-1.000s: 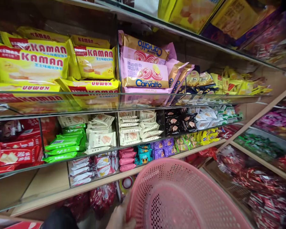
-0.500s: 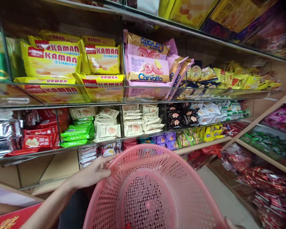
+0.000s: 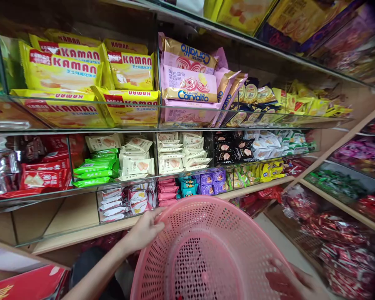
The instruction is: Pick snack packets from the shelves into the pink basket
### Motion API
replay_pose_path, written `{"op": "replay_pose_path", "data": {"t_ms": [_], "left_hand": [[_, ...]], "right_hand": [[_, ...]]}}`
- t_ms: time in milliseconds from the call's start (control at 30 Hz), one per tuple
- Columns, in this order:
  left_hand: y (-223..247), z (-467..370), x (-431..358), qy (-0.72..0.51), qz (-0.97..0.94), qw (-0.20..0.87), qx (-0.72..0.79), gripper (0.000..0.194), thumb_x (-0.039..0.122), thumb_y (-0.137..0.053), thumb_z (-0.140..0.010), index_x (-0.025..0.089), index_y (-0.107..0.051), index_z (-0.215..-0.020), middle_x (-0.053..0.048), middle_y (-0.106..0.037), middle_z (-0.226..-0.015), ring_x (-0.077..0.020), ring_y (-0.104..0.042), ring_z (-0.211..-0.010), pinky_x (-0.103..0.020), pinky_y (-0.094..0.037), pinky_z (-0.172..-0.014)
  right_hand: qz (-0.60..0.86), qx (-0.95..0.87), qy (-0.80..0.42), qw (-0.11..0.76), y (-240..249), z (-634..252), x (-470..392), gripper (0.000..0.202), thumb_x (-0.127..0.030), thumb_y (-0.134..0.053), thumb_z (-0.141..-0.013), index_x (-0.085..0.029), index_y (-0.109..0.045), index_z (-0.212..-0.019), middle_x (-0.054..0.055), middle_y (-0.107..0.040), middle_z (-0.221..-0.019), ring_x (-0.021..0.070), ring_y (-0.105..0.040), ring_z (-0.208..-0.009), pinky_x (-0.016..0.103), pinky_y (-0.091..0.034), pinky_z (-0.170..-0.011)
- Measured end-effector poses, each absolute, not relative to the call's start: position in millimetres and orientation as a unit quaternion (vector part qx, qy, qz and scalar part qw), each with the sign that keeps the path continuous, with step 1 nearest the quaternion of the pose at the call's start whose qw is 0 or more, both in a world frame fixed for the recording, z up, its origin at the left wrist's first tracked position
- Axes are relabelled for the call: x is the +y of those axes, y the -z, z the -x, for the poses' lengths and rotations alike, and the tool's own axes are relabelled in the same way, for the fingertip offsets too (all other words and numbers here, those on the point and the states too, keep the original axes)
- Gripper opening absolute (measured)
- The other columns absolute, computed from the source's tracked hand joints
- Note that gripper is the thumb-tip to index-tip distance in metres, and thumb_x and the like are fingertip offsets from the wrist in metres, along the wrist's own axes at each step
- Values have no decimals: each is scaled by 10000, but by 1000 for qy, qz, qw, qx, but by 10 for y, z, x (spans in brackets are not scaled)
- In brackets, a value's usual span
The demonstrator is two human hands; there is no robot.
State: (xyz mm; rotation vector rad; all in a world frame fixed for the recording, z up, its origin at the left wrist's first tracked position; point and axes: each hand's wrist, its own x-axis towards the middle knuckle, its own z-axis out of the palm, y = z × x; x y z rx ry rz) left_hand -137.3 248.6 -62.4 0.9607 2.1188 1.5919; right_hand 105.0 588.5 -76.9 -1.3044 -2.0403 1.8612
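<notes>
A pink perforated plastic basket point(image 3: 243, 246) is tipped toward me in the lower middle, its round, slotted base showing. My left hand point(image 3: 146, 231) is closed on its far left rim, thumb over the edge. At the right side my right hand point(image 3: 290, 277) grips the rim, fingers lying over the inner wall; it is partly cut off by the frame's bottom. A tiny red bit point(image 3: 180, 297) shows inside, too small to name. Just beyond the basket's far rim are purple packets point(image 3: 212, 182) and teal packets point(image 3: 188, 186) on the lowest shelf.
Glass-fronted shelves hold yellow wafer packs point(image 3: 62, 68), pink cookie packs point(image 3: 189, 85), green packets point(image 3: 96, 166), cream packets point(image 3: 139, 164) and black packets point(image 3: 233, 150). Red bagged goods point(image 3: 340, 233) fill the right-hand shelving. A red box point(image 3: 28, 283) stands at lower left.
The basket and my left hand have shifted right and slightly down in view. More of my right hand shows, its fingers now over the basket's inner wall. More lowest-shelf packets are visible.
</notes>
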Motion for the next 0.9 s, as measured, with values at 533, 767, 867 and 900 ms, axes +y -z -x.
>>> {"op": "replay_pose_path", "data": {"t_ms": [533, 767, 867, 900], "left_hand": [[1146, 1346, 2639, -494, -245, 114, 826, 464, 213, -468, -761, 151, -565, -1210, -83, -682, -1099, -210, -628, -963, -314, -421, -940], [1321, 1339, 2482, -490, -204, 90, 843, 459, 341, -493, -773, 171, -587, -1189, -92, -639, -1191, -232, -561, -1121, -333, -374, -1009], [1375, 1339, 2425, -488, -194, 90, 846, 472, 352, -492, -774, 170, -580, -1200, -89, -637, -1196, -230, -552, -1137, -328, -369, -1014], [1382, 1340, 2414, -488, -194, 92, 846, 472, 351, -490, -775, 169, -579, -1201, -86, -638, -1196, -229, -552, -1138, -323, -370, -1013]], "right_hand": [[372, -744, -542, 125, 1218, -834, 6012, 479, -666, -563, -641, -200, -490, -723, -43, -476, -477, 108, -478, -387, 212, -331, -359], [369, -750, -531, 141, 1307, -746, 5945, 433, -627, -557, -647, -207, -465, -702, -56, -461, -459, 96, -459, -364, 195, -296, -344], [354, -753, -540, 126, 1349, -688, 5956, 423, -614, -564, -641, -207, -463, -699, -59, -462, -448, 95, -454, -353, 197, -307, -343], [348, -757, -541, 115, 1354, -668, 5973, 421, -613, -565, -639, -208, -465, -694, -57, -467, -448, 97, -455, -354, 201, -315, -344]]}}
